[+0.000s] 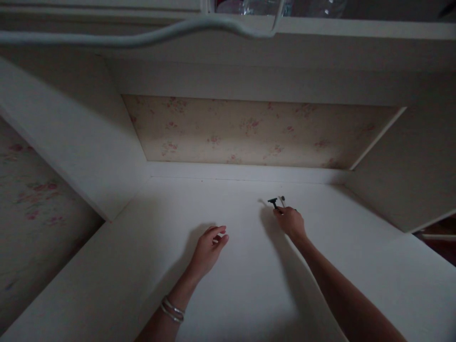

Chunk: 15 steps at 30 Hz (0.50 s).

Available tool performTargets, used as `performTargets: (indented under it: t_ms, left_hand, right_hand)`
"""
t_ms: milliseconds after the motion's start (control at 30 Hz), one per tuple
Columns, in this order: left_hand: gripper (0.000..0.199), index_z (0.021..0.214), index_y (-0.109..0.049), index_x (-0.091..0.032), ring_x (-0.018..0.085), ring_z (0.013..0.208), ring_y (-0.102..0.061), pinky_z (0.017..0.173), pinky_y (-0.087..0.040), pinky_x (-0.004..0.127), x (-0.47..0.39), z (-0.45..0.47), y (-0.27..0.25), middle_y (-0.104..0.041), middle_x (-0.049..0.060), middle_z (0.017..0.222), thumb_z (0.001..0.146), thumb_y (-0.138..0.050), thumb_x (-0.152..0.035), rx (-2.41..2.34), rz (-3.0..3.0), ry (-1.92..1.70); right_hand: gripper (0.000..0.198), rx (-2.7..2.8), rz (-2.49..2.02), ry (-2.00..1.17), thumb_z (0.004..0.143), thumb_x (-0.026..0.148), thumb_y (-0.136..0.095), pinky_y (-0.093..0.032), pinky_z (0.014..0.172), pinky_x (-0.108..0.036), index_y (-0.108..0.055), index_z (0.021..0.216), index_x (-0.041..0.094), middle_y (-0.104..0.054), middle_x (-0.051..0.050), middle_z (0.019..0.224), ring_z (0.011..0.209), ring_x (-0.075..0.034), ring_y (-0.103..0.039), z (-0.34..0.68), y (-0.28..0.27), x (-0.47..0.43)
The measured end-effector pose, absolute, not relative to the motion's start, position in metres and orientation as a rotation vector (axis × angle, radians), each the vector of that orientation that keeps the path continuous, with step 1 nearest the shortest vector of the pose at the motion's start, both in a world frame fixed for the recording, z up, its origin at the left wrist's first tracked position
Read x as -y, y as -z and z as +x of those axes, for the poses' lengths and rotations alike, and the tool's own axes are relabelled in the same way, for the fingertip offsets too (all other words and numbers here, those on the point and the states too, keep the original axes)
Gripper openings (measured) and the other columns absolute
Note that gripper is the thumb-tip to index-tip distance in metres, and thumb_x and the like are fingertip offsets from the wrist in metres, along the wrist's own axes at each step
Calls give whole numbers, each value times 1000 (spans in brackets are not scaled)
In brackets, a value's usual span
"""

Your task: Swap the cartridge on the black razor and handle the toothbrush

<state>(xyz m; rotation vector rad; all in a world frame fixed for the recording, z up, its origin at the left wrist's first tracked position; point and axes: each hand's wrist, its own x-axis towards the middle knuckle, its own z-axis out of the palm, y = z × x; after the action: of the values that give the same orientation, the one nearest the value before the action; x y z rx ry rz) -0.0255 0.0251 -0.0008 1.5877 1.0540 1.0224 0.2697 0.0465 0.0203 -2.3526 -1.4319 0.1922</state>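
My right hand (291, 222) is closed round the handle of a small black T-shaped razor (272, 201); its head points away from me to the upper left. Just beyond those fingers is a thin pale stick with a dark tip (283, 199), and I cannot tell whether it lies on the surface or is held too. To the left, my left hand (208, 248) hovers over the white surface with its fingers loosely curved. A gap shows between thumb and fingertips, and nothing is visible in it. Two silver bangles (172, 309) circle the left wrist.
Both hands are over a white tabletop (242, 280) set in a recess. White side panels (85, 142) and a flowered wallpaper back (228, 130) enclose it. A shelf edge (356, 28) with clear glassware runs overhead. A thick pale cable (142, 40) crosses the top left.
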Motion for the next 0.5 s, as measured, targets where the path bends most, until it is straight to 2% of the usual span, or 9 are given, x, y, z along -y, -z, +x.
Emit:
performTargets:
  t_ms: [333,500]
  left_hand:
    - [31,98,-69,-16,15,69,-58,64,-46,26,-29,-26,8,-66,6,86,80,-58,-39,-1058,1620,-992]
    - [31,99,-70,-16,15,65,-56,61,-44,24,-29,-26,11,-64,4,71,79,-58,-37,-1068,1600,-975]
  right_hand:
    - [31,1498,-2579,-185,83,21,-49,-45,81,-34,-70,98,4,-65,-24,104,100,-31,-62,286,-13,-82]
    - [34,1521,-2554,-194,83,29,-52,-45,82,-37,-70,96,3,-64,-27,105,99,-33,-61,282,-24,-77]
